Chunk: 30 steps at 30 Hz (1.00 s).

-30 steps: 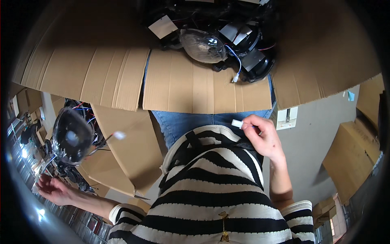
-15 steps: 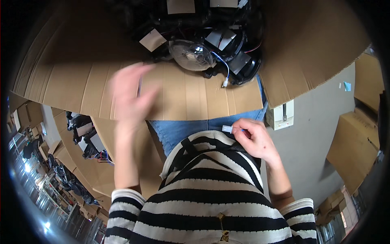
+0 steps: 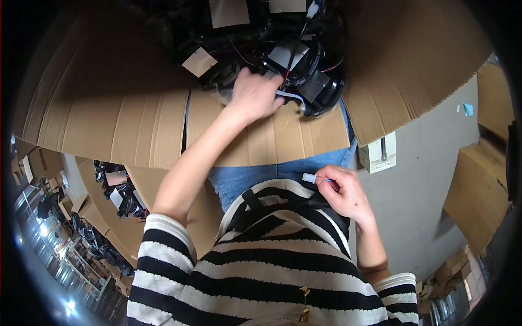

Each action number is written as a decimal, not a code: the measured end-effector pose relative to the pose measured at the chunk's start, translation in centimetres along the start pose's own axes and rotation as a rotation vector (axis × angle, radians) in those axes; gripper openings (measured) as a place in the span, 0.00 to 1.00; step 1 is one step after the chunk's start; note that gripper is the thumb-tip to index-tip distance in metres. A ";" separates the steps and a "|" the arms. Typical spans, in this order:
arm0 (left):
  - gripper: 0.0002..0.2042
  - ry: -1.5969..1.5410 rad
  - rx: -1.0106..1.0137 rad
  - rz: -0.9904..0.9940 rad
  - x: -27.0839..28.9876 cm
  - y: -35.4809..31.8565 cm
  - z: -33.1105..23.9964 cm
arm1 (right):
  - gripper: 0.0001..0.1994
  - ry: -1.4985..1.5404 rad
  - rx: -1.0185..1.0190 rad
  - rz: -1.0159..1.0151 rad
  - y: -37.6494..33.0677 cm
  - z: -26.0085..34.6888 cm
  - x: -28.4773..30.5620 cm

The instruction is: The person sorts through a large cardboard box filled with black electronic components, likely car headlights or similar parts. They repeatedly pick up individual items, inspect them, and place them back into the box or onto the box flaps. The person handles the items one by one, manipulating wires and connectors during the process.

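My left hand (image 3: pixel 254 95) reaches into the cardboard box, its fingers curled over a round headlight with a clear lens (image 3: pixel 223 93). The hand covers most of that lens, and its fingertips are partly hidden. A pale wire with a connector (image 3: pixel 303 108) runs out beside my thumb. My right hand (image 3: pixel 343 193) stays close to my waist, thumb and fingers pinched on a small white wire connector (image 3: pixel 309 177). A bit of blue wire shows at its fingers.
The box's near flap (image 3: pixel 255 144) lies over my jeans (image 3: pixel 239 182). Black lamp housings with grey squares (image 3: pixel 314 86) crowd the box. A white carton (image 3: pixel 378 155) stands on the floor to the right, near brown boxes (image 3: pixel 476 190). More black parts (image 3: pixel 117 187) lie at left.
My left hand has moved right and farther into the box, from above the flap onto the headlight. My right hand still holds the connector, almost in the same place.
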<state>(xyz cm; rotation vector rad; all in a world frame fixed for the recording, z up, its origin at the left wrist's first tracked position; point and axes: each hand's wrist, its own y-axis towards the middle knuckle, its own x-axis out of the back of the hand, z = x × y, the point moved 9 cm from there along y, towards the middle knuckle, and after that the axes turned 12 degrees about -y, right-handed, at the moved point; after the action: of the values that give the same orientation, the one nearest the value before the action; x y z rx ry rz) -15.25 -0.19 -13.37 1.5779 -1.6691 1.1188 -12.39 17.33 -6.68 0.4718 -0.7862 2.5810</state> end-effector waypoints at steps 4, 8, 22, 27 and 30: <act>0.11 -0.211 0.067 0.203 0.4 -4.2 0.0 | 0.03 0.004 0.002 0.005 0.4 0.1 -0.1; 0.07 -0.446 -0.079 0.078 2.3 -6.9 -1.7 | 0.03 -0.014 0.033 0.017 0.6 1.2 -0.1; 0.14 -1.338 0.113 0.116 4.3 -9.0 -6.0 | 0.01 0.015 0.176 0.054 -2.0 5.4 1.2; 0.23 -1.434 0.157 0.176 5.3 -9.9 -6.7 | 0.01 0.053 0.212 0.009 -1.7 6.8 1.9; 0.21 -1.461 0.316 0.365 5.0 -10.7 -6.8 | 0.01 0.093 0.211 -0.062 -1.0 7.2 2.5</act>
<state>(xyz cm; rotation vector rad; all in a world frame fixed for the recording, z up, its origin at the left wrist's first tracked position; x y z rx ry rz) -6.36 3.71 -3.89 2.6568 -2.8152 0.1985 -12.68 14.56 0.45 0.4272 -0.4629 2.6187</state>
